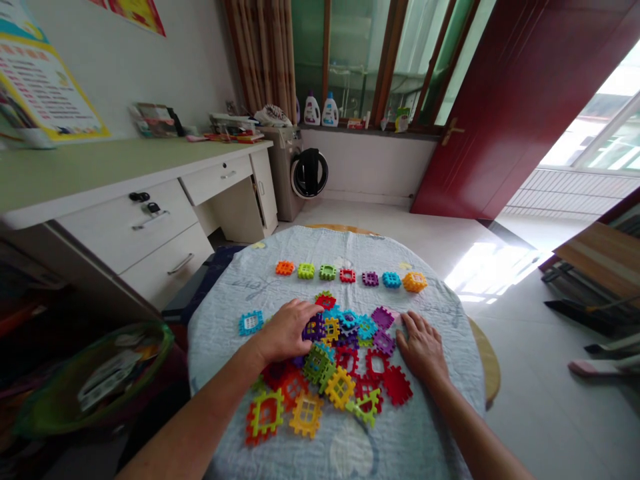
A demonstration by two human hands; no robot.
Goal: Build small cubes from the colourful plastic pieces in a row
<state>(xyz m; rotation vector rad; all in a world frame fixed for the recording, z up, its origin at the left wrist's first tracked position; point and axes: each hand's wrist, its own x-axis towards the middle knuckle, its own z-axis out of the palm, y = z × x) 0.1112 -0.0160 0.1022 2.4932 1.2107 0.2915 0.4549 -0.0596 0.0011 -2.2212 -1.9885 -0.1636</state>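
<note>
A heap of notched plastic building tiles in several colours lies in the middle of the round table (345, 450). My left hand (286, 332) is at the heap's left side, its thumb and fingers closed around a purple building tile (313, 327). Flat on the cloth to the right of the heap rests my right hand (423, 343), holding nothing, near a purple tile (384, 343) and a solid red tile (398, 385). Beyond the heap, a spaced row of small tile stacks runs from an orange one (285, 268) to a yellow-orange one (415, 281).
A blue tile (251, 323) lies apart on the left. Yellow tiles (306, 413) and a red-and-green pair (265, 415) sit at the heap's near edge. Left of the table are a white desk (125, 227) and a green-rimmed bin (150, 333). A washing machine (286, 173) stands behind.
</note>
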